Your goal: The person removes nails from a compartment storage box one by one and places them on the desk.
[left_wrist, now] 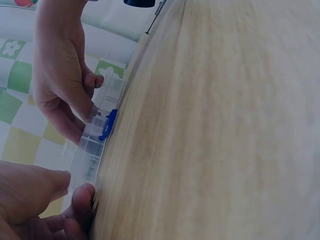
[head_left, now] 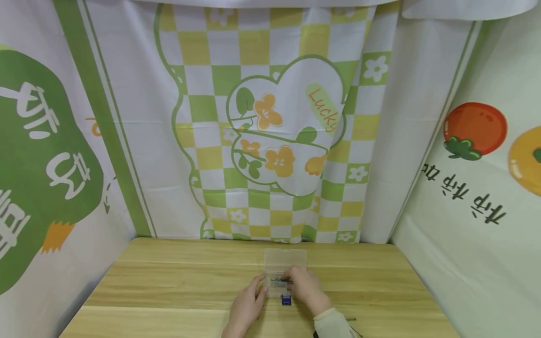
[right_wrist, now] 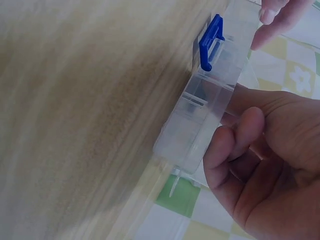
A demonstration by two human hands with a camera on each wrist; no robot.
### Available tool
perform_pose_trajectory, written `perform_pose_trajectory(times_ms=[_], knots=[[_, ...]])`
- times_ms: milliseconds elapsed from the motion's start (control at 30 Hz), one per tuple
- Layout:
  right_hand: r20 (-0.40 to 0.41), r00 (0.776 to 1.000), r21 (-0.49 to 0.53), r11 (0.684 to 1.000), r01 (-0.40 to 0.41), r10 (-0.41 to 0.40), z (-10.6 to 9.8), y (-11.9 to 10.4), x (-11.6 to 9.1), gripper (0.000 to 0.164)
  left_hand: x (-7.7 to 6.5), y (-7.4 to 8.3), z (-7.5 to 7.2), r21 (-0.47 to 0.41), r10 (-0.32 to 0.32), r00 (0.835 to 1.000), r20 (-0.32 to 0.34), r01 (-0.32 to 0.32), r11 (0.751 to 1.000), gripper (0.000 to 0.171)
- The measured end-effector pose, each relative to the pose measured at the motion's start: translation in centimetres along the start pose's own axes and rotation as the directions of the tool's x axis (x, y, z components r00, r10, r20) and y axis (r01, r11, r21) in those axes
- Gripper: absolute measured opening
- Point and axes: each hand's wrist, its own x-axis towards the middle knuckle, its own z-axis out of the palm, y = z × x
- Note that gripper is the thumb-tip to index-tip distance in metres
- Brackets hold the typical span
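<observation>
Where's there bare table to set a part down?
The table is bare left of the left hand, out to the left edge, and right of the right hand, beyond the thin dark things by the sleeve. Behind the box, only a strip runs to the curtain. It's crowded between both hands.

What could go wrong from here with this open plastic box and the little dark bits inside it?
The right hand is reaching in among the small dark pieces, so it might flick some out onto the table.

The lid is open and the blue latch undone, so a bump could spill the clear box.

If the left hand at its side eases off, the box may slide.
</observation>
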Motion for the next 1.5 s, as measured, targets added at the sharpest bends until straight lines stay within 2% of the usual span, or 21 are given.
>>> perform_pose_trajectory(times_ms=[300,433,667,933,1200,1500], knots=[[-0.030,0.999,0.033,0.999,0.031,-0.030,-0.1,-0.1,0.1,0.024,0.2,-0.2,0.1,0.024,-0.026,1.000,0.009,0.026,0.999,0.042],[-0.042,0.999,0.017,0.999,0.033,-0.032,-0.1,-0.1,0.2,0.024,0.5,-0.1,0.1,0.021,-0.021,1.000,0.005,0.021,1.000,0.042],[-0.022,0.997,0.022,0.997,0.071,-0.071,0.0,0.0,0.3,0.024,0.3,0.0,-0.2,0.028,-0.034,0.999,0.007,0.034,0.999,0.042],[-0.010,0.994,0.003,0.994,0.111,-0.111,0.1,0.3,0.2,0.022,0.2,-0.1,0.0,0.029,-0.007,1.000,-0.007,0.007,1.000,0.041],[0.051,0.993,0.105,0.990,0.099,-0.104,0.2,1.4,0.4,0.018,-0.1,-0.1,0.0,0.007,0.007,1.000,-0.003,-0.007,1.000,0.041],[0.065,0.994,0.163,0.984,0.071,-0.083,-0.2,1.9,0.4,0.017,0.1,-0.2,0.0,0.007,0.001,1.000,0.003,-0.001,1.000,0.041]])
